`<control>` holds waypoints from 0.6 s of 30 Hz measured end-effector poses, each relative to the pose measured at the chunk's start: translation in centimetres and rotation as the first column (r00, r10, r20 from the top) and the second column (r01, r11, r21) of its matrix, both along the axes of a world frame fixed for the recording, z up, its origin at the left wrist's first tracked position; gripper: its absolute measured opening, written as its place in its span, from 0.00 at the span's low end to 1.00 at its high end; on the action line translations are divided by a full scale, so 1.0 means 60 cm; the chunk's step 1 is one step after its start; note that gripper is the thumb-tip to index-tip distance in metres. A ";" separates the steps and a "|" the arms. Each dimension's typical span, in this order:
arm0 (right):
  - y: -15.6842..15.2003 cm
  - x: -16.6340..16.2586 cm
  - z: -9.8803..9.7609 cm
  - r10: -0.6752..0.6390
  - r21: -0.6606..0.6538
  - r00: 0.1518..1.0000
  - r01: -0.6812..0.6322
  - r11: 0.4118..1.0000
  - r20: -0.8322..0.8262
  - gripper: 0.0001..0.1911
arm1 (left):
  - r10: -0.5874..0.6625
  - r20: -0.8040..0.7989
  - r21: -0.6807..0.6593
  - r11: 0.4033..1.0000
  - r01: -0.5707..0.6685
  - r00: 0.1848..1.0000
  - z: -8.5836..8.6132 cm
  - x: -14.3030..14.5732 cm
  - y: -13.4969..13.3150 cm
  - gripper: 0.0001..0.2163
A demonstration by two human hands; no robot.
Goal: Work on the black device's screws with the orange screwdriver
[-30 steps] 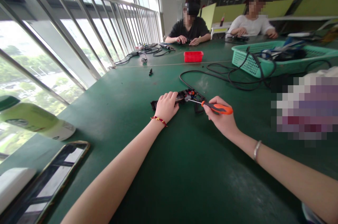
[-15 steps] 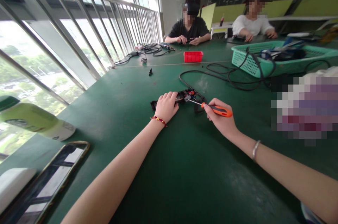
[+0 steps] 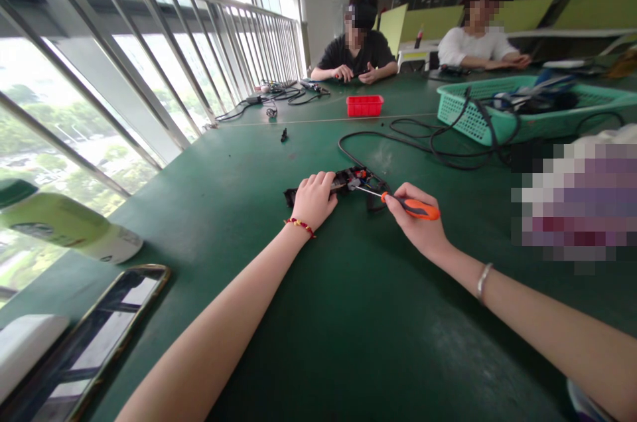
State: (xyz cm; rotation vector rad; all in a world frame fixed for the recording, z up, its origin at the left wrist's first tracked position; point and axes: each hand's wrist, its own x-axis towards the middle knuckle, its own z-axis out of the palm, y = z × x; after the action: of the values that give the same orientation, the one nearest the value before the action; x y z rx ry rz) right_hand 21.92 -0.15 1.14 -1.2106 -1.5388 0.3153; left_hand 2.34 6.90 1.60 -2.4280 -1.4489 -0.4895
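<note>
An opened black power strip (image 3: 348, 180) with exposed coloured wiring lies on the green table (image 3: 358, 329). My left hand (image 3: 313, 200) is closed over its near end and pins it down. My right hand (image 3: 418, 223) grips an orange-handled screwdriver (image 3: 411, 207); the metal tip points left into the wiring at the strip's far end. A black cable (image 3: 398, 143) runs from the strip toward the back right.
A red bin (image 3: 365, 105) and a teal basket (image 3: 527, 113) with cables sit further back. Two people work at the far end. A phone (image 3: 94, 342) and a pale green bottle (image 3: 60, 226) lie at the near left by the window railing.
The screwdriver handle has shifted a little in my right hand, with its tip still at the wiring. My left hand has not moved. The far person in white has moved an arm.
</note>
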 end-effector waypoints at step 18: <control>0.008 0.007 -0.003 -0.086 0.004 0.995 0.087 0.996 -0.058 0.14 | 0.003 0.003 -0.005 1.000 -0.003 1.000 -0.001 0.000 0.001 0.15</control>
State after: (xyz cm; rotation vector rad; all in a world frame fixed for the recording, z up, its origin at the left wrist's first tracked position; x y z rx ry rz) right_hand 22.32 0.32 0.97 -1.2491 -1.4328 0.2854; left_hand 2.35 6.98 1.54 -2.4294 -1.4561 -0.4896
